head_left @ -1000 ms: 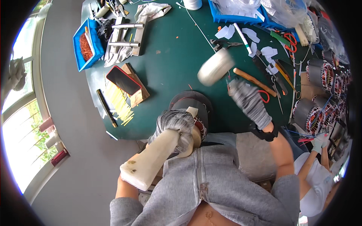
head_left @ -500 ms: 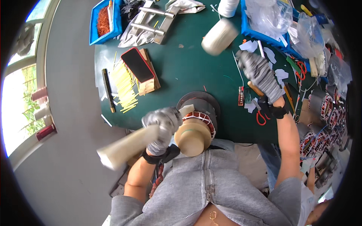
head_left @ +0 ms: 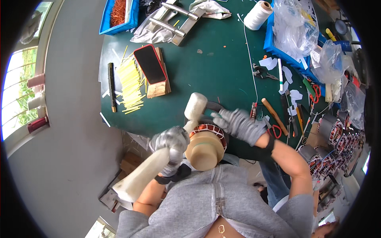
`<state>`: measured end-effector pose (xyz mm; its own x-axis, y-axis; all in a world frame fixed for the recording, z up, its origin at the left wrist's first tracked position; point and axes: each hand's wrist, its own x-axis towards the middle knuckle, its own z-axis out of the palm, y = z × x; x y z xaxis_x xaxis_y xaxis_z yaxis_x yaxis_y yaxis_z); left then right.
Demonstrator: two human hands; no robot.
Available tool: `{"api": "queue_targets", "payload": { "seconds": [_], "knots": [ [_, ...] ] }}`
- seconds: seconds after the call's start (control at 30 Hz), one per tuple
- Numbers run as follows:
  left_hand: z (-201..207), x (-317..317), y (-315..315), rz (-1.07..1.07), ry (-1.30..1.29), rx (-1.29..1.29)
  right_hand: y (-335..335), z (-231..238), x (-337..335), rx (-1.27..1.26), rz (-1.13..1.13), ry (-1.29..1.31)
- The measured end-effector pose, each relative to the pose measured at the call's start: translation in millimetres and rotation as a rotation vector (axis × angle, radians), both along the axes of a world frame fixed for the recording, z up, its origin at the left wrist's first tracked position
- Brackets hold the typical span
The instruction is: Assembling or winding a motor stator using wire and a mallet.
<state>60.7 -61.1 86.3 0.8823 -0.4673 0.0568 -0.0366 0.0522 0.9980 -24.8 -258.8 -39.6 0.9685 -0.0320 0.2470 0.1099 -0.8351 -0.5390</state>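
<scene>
My left hand, in a grey glove, is closed around a long off-white bar with a flared lower end. The bar's narrow end slants up to a motor stator, whose orange windings are laced in white. A cream stepped round block sits at the stator's near end, close to my body. My right hand, gloved and slightly blurred, is closed on a mallet, its handle largely hidden. The mallet's pale cylindrical head is at the bar's narrow end, above the stator; whether they touch I cannot tell.
A phone rests on a wooden block beside yellow strips. Right of my hand lie a wooden stick, red-handled scissors and pliers. Blue bins, a thread cone and several stators stand around.
My right hand has swung the mallet down and left, from over the table to the stator. The left hand keeps its hold on the bar. The whole view has shifted slightly.
</scene>
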Motion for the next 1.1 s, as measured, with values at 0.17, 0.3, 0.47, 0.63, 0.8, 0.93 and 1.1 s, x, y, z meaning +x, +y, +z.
{"api": "queue_targets", "payload": {
  "seconds": [0.17, 0.3, 0.47, 0.63, 0.8, 0.93, 1.1],
  "knots": [
    [-11.0, 15.4, 36.0, 0.181, -0.095, 0.379, -6.9, 31.2, -28.8, 0.409, -0.114, 0.509],
    [-20.0, 25.0, 34.1, 0.029, 0.338, 0.392, 14.4, 51.7, -65.6, 1.075, -0.501, 0.779],
    [-40.7, -1.2, 46.0, -0.106, 0.570, 0.561, 27.3, 50.2, -67.2, 1.052, -0.528, 0.728],
    [-33.6, -11.8, 73.5, -0.070, 0.647, 0.546, 13.9, 52.4, -35.1, 1.036, -0.374, 0.773],
    [7.1, 23.9, 64.1, 0.056, 0.297, 0.256, 6.3, -5.0, -68.8, -0.055, -0.054, -0.023],
    [33.2, 33.0, 18.9, 0.133, 0.168, -0.219, 16.5, -4.4, -87.8, 0.405, -0.147, 0.269],
    [23.6, 39.9, -32.3, -0.211, -0.017, -0.081, 25.3, -14.7, -65.3, 0.133, -0.169, 0.001]
  ]
}}
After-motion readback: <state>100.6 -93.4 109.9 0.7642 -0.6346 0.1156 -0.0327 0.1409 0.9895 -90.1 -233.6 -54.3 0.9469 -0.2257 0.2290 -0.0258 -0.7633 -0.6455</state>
